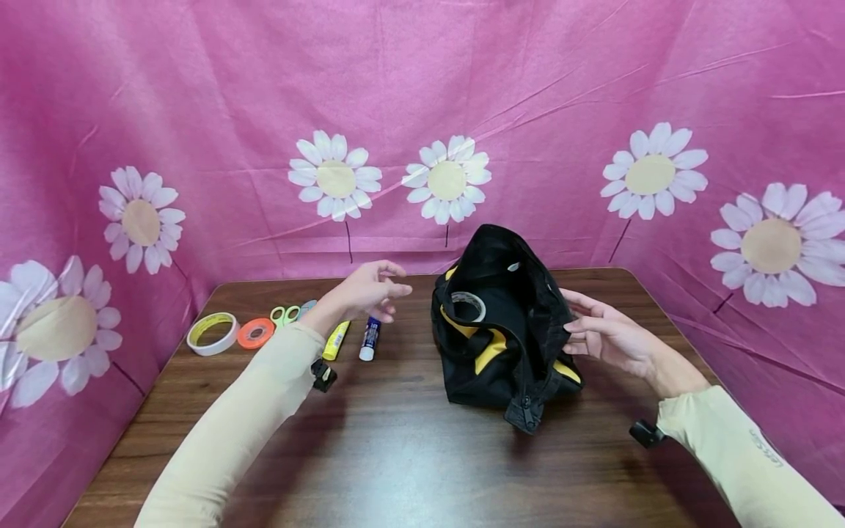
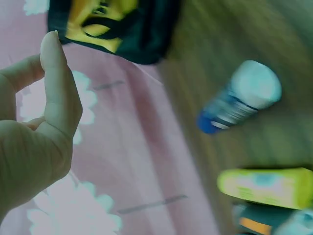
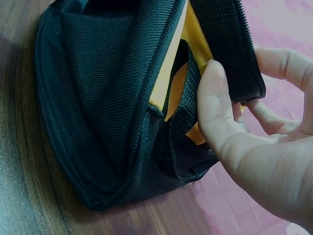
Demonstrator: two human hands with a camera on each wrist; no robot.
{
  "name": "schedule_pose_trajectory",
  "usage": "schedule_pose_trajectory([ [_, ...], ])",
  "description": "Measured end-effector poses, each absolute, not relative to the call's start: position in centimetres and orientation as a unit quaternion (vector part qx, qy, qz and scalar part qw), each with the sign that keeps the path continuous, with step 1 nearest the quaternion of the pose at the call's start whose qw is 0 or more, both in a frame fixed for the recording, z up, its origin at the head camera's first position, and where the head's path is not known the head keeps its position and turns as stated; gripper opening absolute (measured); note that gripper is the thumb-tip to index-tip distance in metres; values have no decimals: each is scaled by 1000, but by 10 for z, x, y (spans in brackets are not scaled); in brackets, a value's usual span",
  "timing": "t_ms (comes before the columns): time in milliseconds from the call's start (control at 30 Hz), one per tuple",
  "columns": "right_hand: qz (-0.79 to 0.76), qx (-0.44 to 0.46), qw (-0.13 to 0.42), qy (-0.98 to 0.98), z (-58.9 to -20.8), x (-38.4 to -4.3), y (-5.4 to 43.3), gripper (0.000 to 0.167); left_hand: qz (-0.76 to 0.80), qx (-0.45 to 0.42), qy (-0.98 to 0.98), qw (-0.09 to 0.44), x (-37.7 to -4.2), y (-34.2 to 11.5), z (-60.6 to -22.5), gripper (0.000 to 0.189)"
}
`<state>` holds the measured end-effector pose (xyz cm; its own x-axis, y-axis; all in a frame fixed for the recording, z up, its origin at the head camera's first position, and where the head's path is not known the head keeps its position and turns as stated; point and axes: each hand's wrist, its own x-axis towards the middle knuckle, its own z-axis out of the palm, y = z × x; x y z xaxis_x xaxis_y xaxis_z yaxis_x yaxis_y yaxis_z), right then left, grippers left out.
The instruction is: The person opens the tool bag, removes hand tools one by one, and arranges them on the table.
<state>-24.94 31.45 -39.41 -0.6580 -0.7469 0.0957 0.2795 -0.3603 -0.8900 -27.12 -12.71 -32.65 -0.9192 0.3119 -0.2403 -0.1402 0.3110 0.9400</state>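
A black bag with yellow trim (image 1: 491,352) stands with its zippered mouth spread apart. Inside the mouth lies a roll of tape (image 1: 477,302). My right hand (image 1: 610,341) holds the right rim of the bag; in the right wrist view its thumb and fingers pinch the zipper edge (image 3: 252,63). Nothing is in my left hand (image 1: 366,293), which hovers over the table left of the bag with fingers loosely bent. Closest below it is a blue glue stick with a white end (image 1: 370,339), also seen blurred in the left wrist view.
Left of the glue stick lie a yellow tube (image 1: 337,341), green-handled scissors (image 1: 285,317) partly behind the left arm, an orange tape roll (image 1: 255,334) and a white tape roll (image 1: 227,339). A pink flowered cloth (image 1: 528,73) hangs around the wooden table (image 1: 422,455).
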Motion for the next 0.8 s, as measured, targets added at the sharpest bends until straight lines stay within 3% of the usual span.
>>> schedule_pose_trajectory([
  [400, -783, -240, 320, 476, -393, -247, 315, 60, 568, 133, 783, 218, -279, -59, -264, 43],
  [800, -780, -231, 315, 489, -392, -246, 315, 60, 549, 154, 770, 286, -298, -1, -243, 47],
])
